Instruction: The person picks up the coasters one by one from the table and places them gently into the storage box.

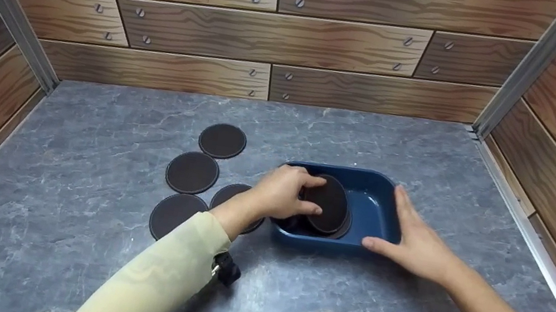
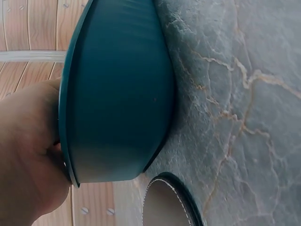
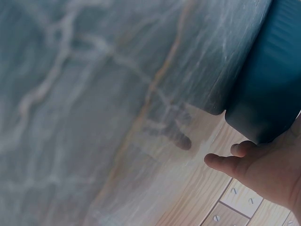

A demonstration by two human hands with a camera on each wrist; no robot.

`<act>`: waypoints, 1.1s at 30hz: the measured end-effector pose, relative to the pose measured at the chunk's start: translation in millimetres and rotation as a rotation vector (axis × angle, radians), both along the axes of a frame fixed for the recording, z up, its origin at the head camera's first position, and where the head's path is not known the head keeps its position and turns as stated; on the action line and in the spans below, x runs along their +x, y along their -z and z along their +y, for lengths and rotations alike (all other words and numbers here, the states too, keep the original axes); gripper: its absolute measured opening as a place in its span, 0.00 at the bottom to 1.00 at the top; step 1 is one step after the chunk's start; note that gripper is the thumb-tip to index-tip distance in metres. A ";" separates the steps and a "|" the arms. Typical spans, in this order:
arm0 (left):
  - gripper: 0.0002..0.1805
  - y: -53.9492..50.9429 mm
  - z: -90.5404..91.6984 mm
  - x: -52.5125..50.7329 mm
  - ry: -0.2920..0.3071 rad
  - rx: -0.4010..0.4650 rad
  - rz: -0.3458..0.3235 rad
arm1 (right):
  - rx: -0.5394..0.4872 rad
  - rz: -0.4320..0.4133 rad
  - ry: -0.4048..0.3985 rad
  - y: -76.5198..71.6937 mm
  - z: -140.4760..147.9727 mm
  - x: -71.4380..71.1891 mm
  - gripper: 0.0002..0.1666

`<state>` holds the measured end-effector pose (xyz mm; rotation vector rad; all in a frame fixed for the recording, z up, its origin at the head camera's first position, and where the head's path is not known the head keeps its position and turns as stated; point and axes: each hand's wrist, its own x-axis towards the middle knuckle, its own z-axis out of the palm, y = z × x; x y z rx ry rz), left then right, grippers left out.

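A dark brown round coaster (image 1: 329, 204) with a stitched edge lies tilted in a blue rectangular tray (image 1: 379, 209), overlapping another coaster (image 1: 344, 228) beneath it. My left hand (image 1: 280, 190) reaches over the tray's left rim and holds the upper coaster by its left side, thumb and forefinger at its face; the other fingers are hidden. At the tray's right end, my right hand (image 1: 421, 245) rests against the wall, thumb along the near rim and fingers extended along the end. The left wrist view shows the tray's outer wall (image 2: 117, 94) hiding the left fingertips.
Several more dark coasters lie on the grey marbled tabletop (image 1: 80, 190) left of the tray, among them a far one (image 1: 222, 141) and a middle one (image 1: 192, 173). My left forearm partly covers the nearer ones. Wood-patterned walls (image 1: 192, 28) enclose the back and sides.
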<state>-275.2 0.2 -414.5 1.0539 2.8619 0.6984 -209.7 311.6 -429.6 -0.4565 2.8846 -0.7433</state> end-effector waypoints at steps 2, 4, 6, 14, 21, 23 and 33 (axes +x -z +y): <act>0.33 0.3 0.2 0.6 -0.001 -0.051 0.020 | 0.004 0.000 0.000 0.1 0.1 0.0 0.76; 0.34 0.5 0.3 1.1 0.007 -0.099 0.046 | 0.006 0.002 -0.002 0.3 0.1 0.0 0.76; 0.34 0.0 -0.1 1.8 0.016 -0.144 0.076 | 0.007 0.001 0.000 0.3 0.2 0.1 0.76; 0.32 -9.5 -11.6 1.5 0.041 -0.140 0.168 | 0.014 0.002 0.000 1.6 1.0 -0.1 0.77; 0.28 -22.8 -49.6 -8.9 -0.014 0.194 0.120 | 0.014 0.006 0.003 1.9 0.9 -0.3 0.77; 0.27 -26.2 -66.4 -13.0 -0.063 0.287 0.101 | 0.011 0.006 0.003 1.0 0.7 -0.2 0.77; 0.28 -28.2 -159.6 -30.4 -0.334 0.533 -0.023 | 0.017 -0.003 0.004 -0.9 0.6 -0.3 0.77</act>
